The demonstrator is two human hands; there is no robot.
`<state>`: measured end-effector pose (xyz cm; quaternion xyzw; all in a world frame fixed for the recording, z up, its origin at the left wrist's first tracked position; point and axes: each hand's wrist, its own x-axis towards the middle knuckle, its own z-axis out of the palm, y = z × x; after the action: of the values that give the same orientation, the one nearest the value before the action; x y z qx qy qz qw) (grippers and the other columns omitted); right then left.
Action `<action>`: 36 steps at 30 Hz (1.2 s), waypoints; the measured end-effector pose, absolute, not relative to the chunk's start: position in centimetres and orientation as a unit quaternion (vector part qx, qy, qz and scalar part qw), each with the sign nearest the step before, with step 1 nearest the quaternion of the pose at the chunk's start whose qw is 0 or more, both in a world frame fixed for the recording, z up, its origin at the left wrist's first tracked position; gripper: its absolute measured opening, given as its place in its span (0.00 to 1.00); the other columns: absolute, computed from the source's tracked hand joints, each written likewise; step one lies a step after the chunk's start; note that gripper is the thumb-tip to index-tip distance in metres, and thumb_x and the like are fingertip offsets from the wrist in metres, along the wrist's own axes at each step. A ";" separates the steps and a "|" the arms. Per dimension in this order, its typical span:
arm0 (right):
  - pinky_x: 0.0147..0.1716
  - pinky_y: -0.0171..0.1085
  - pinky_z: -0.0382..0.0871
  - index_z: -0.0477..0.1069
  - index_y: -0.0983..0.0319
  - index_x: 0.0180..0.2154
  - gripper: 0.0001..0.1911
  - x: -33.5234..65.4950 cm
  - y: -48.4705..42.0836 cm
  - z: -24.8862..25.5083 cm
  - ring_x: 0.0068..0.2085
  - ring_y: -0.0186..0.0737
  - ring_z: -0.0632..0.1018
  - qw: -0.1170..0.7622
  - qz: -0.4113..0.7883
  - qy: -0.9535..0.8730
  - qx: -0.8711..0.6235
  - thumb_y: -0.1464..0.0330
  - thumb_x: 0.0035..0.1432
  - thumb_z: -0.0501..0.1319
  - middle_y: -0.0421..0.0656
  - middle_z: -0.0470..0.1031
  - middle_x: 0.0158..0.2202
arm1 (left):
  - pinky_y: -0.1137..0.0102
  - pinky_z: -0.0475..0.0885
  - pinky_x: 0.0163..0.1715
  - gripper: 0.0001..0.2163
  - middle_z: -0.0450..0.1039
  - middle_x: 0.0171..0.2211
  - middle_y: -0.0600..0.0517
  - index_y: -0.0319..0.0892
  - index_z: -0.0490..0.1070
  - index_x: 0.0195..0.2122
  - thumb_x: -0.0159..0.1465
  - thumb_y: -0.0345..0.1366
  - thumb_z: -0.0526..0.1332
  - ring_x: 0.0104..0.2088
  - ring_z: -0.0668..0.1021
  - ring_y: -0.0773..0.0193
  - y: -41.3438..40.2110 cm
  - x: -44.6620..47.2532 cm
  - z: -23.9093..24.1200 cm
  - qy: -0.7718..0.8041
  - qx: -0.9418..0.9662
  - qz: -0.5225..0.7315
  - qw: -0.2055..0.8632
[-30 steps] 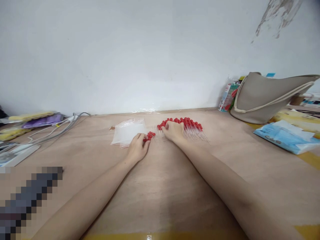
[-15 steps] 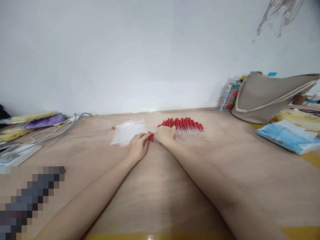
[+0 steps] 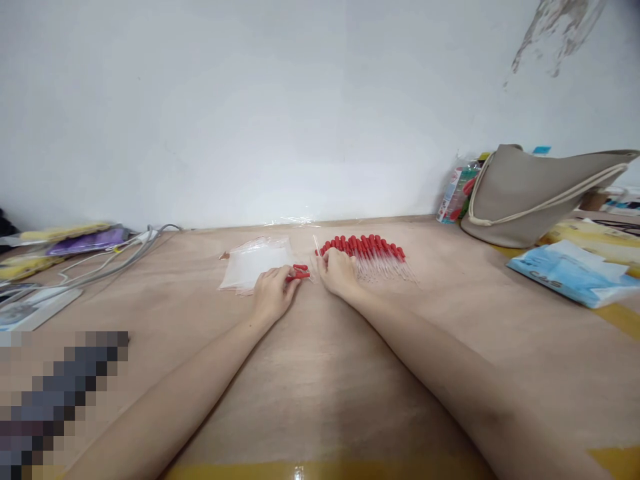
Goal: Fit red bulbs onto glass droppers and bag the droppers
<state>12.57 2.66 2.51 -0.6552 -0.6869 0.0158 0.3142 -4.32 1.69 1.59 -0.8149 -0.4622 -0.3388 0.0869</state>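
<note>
My left hand (image 3: pixel 274 292) is closed around a few droppers with red rubber bulbs (image 3: pixel 301 274); their clear tubes barely show. To its right, my right hand (image 3: pixel 339 272) pinches a thin clear dropper tube (image 3: pixel 316 245) that points up past the fingertips; its other end is hidden in the hand. Just behind and beside that hand lies a row of red-bulbed droppers (image 3: pixel 370 247), bulbs toward the wall and clear tubes toward me. A stack of clear plastic bags (image 3: pixel 257 263) lies flat behind my left hand.
On the right, a grey-beige bag (image 3: pixel 535 193) leans by a clear bottle (image 3: pixel 455 193), with a blue tissue pack (image 3: pixel 570 270) in front. Cables (image 3: pixel 135 248) and yellow and purple packets (image 3: pixel 87 241) lie at left. A white wall (image 3: pixel 300 133) bounds the table.
My right hand has shifted slightly right, away from my left, and a clear tube now stands up from its fingers. The red bulbs in my left hand have turned to lie more sideways.
</note>
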 end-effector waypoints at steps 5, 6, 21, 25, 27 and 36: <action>0.41 0.42 0.57 0.63 0.63 0.37 0.09 17.4 0.6 0.5 0.36 0.40 0.72 0.412 0.003 -0.745 -0.524 0.66 0.59 0.49 0.45 0.72 0.33 | 0.63 0.65 0.41 0.10 0.72 0.38 0.49 0.43 0.66 0.43 0.60 0.35 0.55 0.39 0.72 0.59 -0.1 -3.9 1.7 -0.370 -0.855 -0.358 0.065; 0.40 0.41 0.60 0.63 0.63 0.40 0.09 18.5 0.1 0.2 0.36 0.40 0.72 0.422 0.012 -0.759 -0.495 0.67 0.58 0.49 0.45 0.73 0.34 | 0.63 0.66 0.41 0.11 0.72 0.38 0.48 0.43 0.66 0.44 0.60 0.34 0.55 0.40 0.72 0.59 -0.5 -3.7 1.7 -0.343 -0.868 -0.354 0.051; 0.36 0.37 0.59 0.67 0.62 0.32 0.06 21.5 -4.6 0.5 0.28 0.33 0.70 0.378 -0.006 -0.827 -0.415 0.69 0.57 0.53 0.40 0.71 0.26 | 0.66 0.67 0.38 0.08 0.69 0.35 0.49 0.43 0.73 0.35 0.61 0.36 0.55 0.36 0.70 0.62 -0.9 -1.6 0.9 -0.311 -0.897 -0.313 -0.040; 0.38 0.38 0.56 0.67 0.63 0.32 0.06 21.1 -4.6 0.3 0.27 0.32 0.70 0.367 -0.012 -0.842 -0.395 0.70 0.58 0.52 0.40 0.71 0.27 | 0.67 0.67 0.37 0.08 0.70 0.33 0.50 0.41 0.70 0.36 0.62 0.35 0.53 0.35 0.71 0.64 -1.4 -1.3 1.1 -0.319 -0.888 -0.325 -0.068; 0.37 0.38 0.55 0.67 0.63 0.32 0.06 21.0 -4.7 0.3 0.27 0.32 0.69 0.363 -0.016 -0.845 -0.391 0.69 0.58 0.52 0.40 0.71 0.26 | 0.68 0.66 0.36 0.07 0.70 0.32 0.50 0.41 0.69 0.36 0.63 0.36 0.53 0.35 0.71 0.64 -1.7 -1.3 1.3 -0.324 -0.883 -0.330 -0.081; 0.36 0.37 0.54 0.67 0.62 0.31 0.08 20.7 -4.6 0.2 0.28 0.32 0.69 0.354 -0.006 -0.857 -0.375 0.68 0.59 0.51 0.40 0.71 0.27 | 0.70 0.67 0.36 0.07 0.71 0.32 0.51 0.41 0.67 0.36 0.63 0.36 0.52 0.33 0.72 0.66 -2.1 -1.0 1.4 -0.338 -0.864 -0.340 -0.154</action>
<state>20.74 -4.65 0.24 -0.3753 -0.8567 -0.0055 0.3539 -1.04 -2.05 1.38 -0.8641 -0.3375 -0.3403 -0.1538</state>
